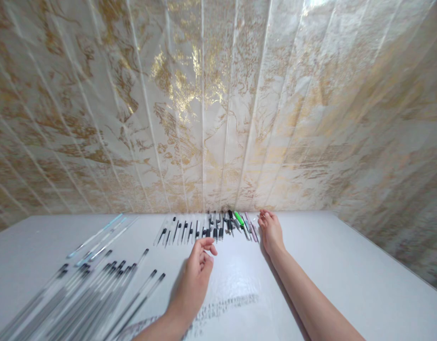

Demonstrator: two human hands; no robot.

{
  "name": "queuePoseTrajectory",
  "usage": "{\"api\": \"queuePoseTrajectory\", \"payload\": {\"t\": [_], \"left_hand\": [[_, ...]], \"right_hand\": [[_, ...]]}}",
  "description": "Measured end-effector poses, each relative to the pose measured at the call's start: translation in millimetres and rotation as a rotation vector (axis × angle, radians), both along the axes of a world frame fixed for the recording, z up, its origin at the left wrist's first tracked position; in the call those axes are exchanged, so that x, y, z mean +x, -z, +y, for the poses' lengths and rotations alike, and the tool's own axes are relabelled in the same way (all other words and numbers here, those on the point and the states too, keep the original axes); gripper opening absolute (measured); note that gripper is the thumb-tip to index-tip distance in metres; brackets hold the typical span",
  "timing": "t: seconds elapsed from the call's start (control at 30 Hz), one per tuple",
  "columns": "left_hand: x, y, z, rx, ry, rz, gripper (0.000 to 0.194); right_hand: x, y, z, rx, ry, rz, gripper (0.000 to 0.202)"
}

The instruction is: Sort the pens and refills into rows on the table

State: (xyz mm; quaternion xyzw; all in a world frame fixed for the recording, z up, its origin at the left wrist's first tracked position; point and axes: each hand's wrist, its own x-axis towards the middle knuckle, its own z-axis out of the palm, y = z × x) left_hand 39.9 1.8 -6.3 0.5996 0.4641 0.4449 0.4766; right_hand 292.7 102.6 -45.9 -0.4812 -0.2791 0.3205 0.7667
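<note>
A row of short pen parts (190,230), mostly clear tubes with black pieces, lies along the back of the white table. At its right end are a bright green pen (239,218) and pinkish-purple pens (252,229). Just in front of the row is my left hand (200,265), its fingers bent loosely and apart, with nothing visible in them. My right hand (272,233) rests on its side beside the purple pens, fingers slightly curled and apart, seemingly holding nothing. Whether its fingertips touch a pen is unclear.
Many grey pen refills (93,298) with dark tips lie in a blurred pile at the front left. Behind them are several blue and clear sticks (97,237). A gold-patterned, pleated curtain (204,118) hangs at the table's back edge. Blurred dark markings (228,305) show on the table (339,255).
</note>
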Motion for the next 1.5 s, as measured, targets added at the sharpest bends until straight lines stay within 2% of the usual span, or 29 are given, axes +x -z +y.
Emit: {"api": "queuePoseTrajectory", "payload": {"t": [0.17,0.6,0.73,0.87,1.03,1.17,1.27,1.37,1.5], "left_hand": [[-1,1.4,1,0.003,0.001,0.006,0.024],[-1,3.2,2,0.034,-0.007,0.038,0.025],[2,3.8,-1,0.117,-0.035,0.103,0.025],[6,2.5,-5,0.248,-0.022,0.182,0.026],[1,-13.3,4,0.333,-0.06,0.275,0.027],[-30,-37.9,23,0.36,-0.139,0.356,0.026],[-76,-51.9,41,0.362,-0.234,0.454,0.024],[-133,-55.9,52,0.313,-0.405,0.558,0.022],[-201,-50.5,51,0.255,-0.562,0.682,0.02]], "right_hand": [[-5,-5.5,3,0.006,-0.031,0.084,0.025],[-2,-1.1,8,0.007,-0.043,0.029,0.026],[-2,-1.7,15,-0.008,-0.066,0.007,0.025],[-2,-6.0,17,-0.005,-0.104,0.004,0.032],[-3,-8.1,6,0.037,-0.11,0.012,0.045],[3,-6.8,-5,0.037,-0.128,0.028,0.046],[9,-7.4,-9,0.001,-0.138,0.02,0.041],[11,-9.1,-11,-0.037,-0.165,-0.015,0.034],[10,-8.7,-8,-0.061,-0.203,-0.076,0.03]]}}
